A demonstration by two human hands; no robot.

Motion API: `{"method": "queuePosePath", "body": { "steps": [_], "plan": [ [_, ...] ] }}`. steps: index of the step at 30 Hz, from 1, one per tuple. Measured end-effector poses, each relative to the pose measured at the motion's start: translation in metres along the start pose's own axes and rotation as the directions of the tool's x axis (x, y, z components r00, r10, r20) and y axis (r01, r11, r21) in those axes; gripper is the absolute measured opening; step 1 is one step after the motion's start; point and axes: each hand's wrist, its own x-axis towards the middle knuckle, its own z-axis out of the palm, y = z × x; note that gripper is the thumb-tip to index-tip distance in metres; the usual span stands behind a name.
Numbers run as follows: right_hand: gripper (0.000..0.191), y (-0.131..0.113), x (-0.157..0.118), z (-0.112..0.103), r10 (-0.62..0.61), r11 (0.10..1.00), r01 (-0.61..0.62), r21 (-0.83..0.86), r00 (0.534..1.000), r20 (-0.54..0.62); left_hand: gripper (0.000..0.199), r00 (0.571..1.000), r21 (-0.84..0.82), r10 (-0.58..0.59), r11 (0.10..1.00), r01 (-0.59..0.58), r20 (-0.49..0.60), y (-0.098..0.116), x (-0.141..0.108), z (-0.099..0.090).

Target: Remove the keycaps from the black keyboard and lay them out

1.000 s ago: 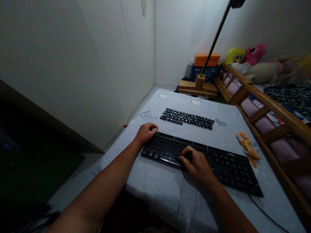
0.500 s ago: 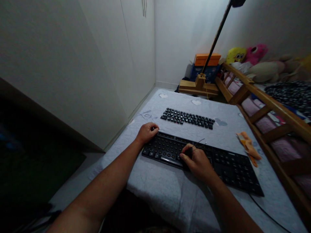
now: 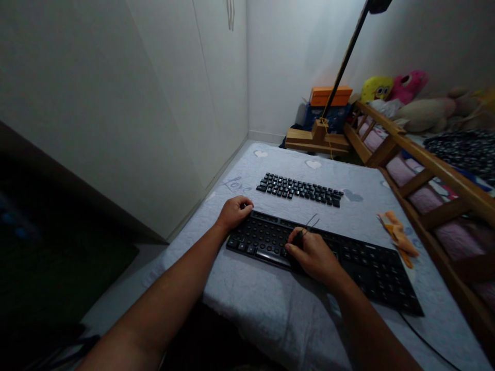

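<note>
A black keyboard [image 3: 266,256] lies across the cloth-covered surface, many of its keys off in the left and middle parts. At its upper left corner my left hand [image 3: 235,212] is curled, gripping the edge. My right hand [image 3: 314,255] is closed over the bottom row, right of the space bar. From its fingers stick up the two thin wires of a wire keycap puller [image 3: 311,222]; the rest of it is hidden in the hand. Beyond the keyboard, loose black keycaps [image 3: 299,188] are laid out in rows.
An orange cloth-like item [image 3: 398,234] lies right of the keyboard. The keyboard's cable [image 3: 425,337] runs to the lower right. A wooden bed rail [image 3: 433,162] borders the right side, a white cabinet [image 3: 185,103] the left. A wooden lamp base [image 3: 317,138] stands at the far end.
The puller's wires have swung from lying low to pointing more upright above my right hand. My left hand stays at the keyboard's corner.
</note>
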Motion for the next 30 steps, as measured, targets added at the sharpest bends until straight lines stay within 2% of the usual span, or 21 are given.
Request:
{"method": "queuePosePath", "body": {
  "steps": [8, 21, 30],
  "plan": [
    [0.007, 0.0, 0.0, -0.002, 0.002, 1.0, -0.002, 0.02, 1.0, 0.0, 0.02, 1.0, -0.002, -0.006, 1.0, 0.006, 0.013, 0.001, 0.0, -0.001],
    [0.005, 0.009, 0.008, 0.002, 0.01, 0.989, -0.013, 0.147, 1.0, 0.02, 0.022, 1.0, -0.007, -0.015, 1.0, 0.015, 0.024, 0.001, -0.001, -0.002],
    [0.005, 0.005, 0.003, 0.001, -0.014, 0.993, 0.014, 0.114, 1.0, 0.001, 0.022, 1.0, -0.001, -0.018, 1.0, 0.018, 0.023, 0.0, -0.001, -0.002]
  ]
}}
